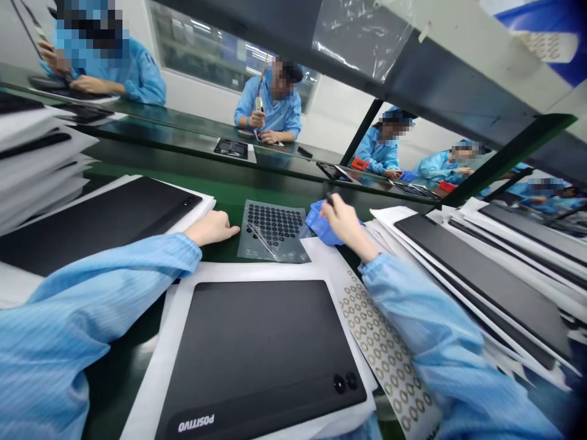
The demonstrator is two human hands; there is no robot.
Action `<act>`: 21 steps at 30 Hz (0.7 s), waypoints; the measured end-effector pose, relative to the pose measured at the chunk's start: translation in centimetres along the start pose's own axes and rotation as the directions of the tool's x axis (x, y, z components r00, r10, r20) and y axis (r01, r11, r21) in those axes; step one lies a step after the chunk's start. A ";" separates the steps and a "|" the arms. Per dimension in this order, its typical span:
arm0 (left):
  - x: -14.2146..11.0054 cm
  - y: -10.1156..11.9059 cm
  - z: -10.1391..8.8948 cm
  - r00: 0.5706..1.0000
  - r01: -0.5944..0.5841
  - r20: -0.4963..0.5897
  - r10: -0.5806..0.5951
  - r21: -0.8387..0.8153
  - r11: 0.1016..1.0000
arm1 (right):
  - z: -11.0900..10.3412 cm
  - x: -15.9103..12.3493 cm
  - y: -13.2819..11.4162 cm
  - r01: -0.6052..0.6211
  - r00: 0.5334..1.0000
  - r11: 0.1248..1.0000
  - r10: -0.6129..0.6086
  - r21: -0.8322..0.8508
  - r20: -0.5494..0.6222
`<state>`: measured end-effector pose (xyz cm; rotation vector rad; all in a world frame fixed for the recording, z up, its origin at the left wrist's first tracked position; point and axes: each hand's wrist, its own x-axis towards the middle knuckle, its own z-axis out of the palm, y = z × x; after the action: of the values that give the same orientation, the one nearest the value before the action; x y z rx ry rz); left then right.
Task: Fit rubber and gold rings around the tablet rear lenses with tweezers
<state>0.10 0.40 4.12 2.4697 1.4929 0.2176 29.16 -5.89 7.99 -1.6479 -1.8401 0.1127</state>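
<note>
A dark grey tablet (261,354) lies back-up on a white sheet right in front of me. My left hand (211,228) rests on the green mat past it, fingers curled loosely, nothing visible in them, next to a grey sheet of small black round stickers (275,229) with tweezers (261,239) lying on it. My right hand (342,223) is closed around a blue cloth (321,227) and pinches a small dark thing at its fingertips. Under my right forearm lies a strip of ring-shaped stickers (380,345).
Another tablet (98,223) on white foam lies at left, beside a stack of white trays (41,159). Overlapping tablets on white sheets (486,275) fill the right. Beyond the green conveyor (238,186), several people in blue coats work at a bench. A dark shelf frame (413,67) hangs overhead.
</note>
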 end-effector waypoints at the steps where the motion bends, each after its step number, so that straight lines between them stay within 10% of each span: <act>1: 0.0 0.0 0.0 0.999 0.028 0.028 -0.028 -0.010 1.000 | 1.1 -0.2 -1.0 0.025 0.998 1.000 -0.025 0.006 0.051; 8: -0.8 1.8 0.2 0.986 0.128 0.119 -0.116 -0.098 0.987 | 7.5 -2.5 -4.1 0.051 0.940 0.996 -0.071 0.067 0.333; 21: 0.1 0.5 0.5 0.972 0.230 0.157 -0.172 -0.517 0.825 | 8.4 -2.6 -2.1 -0.136 0.923 0.943 0.009 0.304 0.384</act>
<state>0.71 0.15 3.79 1.8418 1.4011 0.3965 23.00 -5.77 1.39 -1.5324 -1.9052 0.7779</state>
